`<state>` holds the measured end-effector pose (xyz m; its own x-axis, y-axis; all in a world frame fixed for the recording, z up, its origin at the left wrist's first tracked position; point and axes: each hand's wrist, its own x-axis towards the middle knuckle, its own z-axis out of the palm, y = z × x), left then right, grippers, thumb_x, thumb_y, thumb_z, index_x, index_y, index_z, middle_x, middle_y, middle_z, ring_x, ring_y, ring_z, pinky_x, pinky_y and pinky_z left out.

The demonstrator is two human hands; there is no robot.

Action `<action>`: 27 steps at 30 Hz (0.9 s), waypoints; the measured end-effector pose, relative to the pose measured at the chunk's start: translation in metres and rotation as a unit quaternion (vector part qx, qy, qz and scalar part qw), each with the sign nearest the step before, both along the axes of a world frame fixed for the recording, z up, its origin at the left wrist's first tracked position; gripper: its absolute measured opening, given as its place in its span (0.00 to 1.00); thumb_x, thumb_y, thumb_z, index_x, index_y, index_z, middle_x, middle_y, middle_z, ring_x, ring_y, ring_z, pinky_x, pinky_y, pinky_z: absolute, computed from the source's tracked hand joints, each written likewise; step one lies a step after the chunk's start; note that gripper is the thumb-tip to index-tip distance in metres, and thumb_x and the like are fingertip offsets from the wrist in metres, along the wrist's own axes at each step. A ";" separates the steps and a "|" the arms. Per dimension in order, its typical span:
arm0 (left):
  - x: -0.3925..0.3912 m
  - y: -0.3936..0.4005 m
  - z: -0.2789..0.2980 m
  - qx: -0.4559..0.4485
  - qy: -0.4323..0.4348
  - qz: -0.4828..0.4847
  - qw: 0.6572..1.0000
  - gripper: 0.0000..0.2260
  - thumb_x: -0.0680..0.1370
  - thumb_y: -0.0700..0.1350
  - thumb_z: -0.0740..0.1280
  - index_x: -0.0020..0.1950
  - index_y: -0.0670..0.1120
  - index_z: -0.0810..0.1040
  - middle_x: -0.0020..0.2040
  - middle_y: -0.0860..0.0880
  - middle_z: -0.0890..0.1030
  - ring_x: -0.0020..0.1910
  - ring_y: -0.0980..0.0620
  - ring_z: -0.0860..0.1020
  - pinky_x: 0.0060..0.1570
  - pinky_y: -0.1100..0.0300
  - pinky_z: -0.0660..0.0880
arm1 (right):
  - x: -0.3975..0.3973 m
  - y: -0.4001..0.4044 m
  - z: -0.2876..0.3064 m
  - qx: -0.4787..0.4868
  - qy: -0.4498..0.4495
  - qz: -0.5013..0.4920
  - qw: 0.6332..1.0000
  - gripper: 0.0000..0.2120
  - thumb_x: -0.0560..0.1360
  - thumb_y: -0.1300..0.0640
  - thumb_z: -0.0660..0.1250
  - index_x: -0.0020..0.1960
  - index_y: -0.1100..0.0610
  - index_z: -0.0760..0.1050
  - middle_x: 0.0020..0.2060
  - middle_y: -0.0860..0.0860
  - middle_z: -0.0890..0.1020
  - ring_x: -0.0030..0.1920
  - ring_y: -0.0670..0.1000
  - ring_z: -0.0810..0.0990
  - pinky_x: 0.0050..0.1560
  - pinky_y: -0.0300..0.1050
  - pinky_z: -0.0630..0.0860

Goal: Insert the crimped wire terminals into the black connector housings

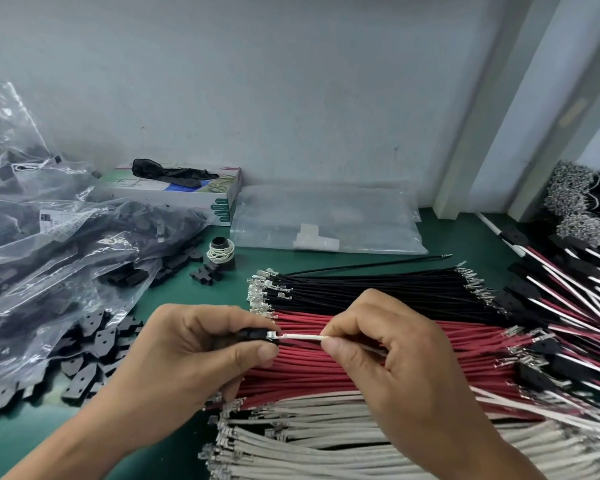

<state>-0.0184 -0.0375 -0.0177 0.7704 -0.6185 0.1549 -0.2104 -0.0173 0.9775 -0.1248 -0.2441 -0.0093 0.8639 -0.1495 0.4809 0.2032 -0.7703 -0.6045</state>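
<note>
Your left hand (pixel 201 344) pinches a small black plastic housing (pixel 255 335) between thumb and curled fingers (pixel 257 353), holding it above the red wires. Your right hand (pixel 395 355) pinches a white wire (pixel 302 337) between thumb and forefinger, the other fingers curled loosely behind. The wire is thin, round and smooth, and its long axis runs left to right; its shiny metal terminal (pixel 274 335) points left and sits right at the mouth of the housing. You cannot tell how far it has gone in.

Below your hands the wires lie in flat, parallel layers, all running left to right: black wires (pixel 378 285) farthest from you, red wires (pixel 326 375) in the middle, white wires (pixel 309 438) nearest, each tipped with bright crimped metal. One single black wire (pixel 371 263) lies apart behind the black layer.

The surface (pixel 458 237) is a matte green mat. On the left, crinkled clear plastic bags (pixel 49 237) hold flat black housings, and loose housings (pixel 94 344) spill out beside them. A cardboard box (pixel 187 192) with a black glove (pixel 167 173) on top stands against the pale, scuffed wall (pixel 257 81). Beside the box lies a flat clear bag (pixel 326 220), and near it a black spool (pixel 221 252) with pale bands round it. On the right, finished sets of red and white wires in housings (pixel 568 289) are piled.
</note>
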 end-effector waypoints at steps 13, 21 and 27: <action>0.003 0.005 0.002 0.018 -0.141 0.021 0.990 0.07 0.72 0.54 0.79 0.48 0.54 0.89 0.33 0.45 0.82 0.26 0.52 0.76 0.25 0.59 0.74 | 0.004 0.009 -0.009 -0.131 -0.097 -0.018 0.986 0.09 0.79 0.53 0.65 0.42 0.53 0.80 0.39 0.44 0.76 0.37 0.45 0.74 0.33 0.40 0.72; 0.001 0.003 0.002 0.078 -0.172 0.014 0.982 0.08 0.70 0.59 0.78 0.47 0.60 0.88 0.36 0.50 0.86 0.27 0.58 0.77 0.28 0.68 0.72 | 0.011 0.010 -0.017 -0.197 -0.149 -0.006 0.969 0.05 0.79 0.60 0.69 0.44 0.57 0.80 0.39 0.48 0.77 0.38 0.50 0.75 0.30 0.48 0.73; 0.006 0.002 -0.001 -0.003 -0.074 0.008 0.997 0.15 0.66 0.57 0.79 0.47 0.51 0.89 0.31 0.44 0.83 0.24 0.51 0.71 0.22 0.55 0.66 | 0.010 0.011 -0.013 -0.041 -0.082 0.013 0.996 0.10 0.79 0.47 0.67 0.44 0.51 0.81 0.39 0.42 0.77 0.40 0.44 0.77 0.37 0.47 0.75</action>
<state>-0.0125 -0.0353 -0.0187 0.7487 -0.6048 0.2714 -0.3517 -0.0154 0.9360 -0.1150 -0.2335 -0.0219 0.7759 -0.0826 0.6254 0.3142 -0.8091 -0.4966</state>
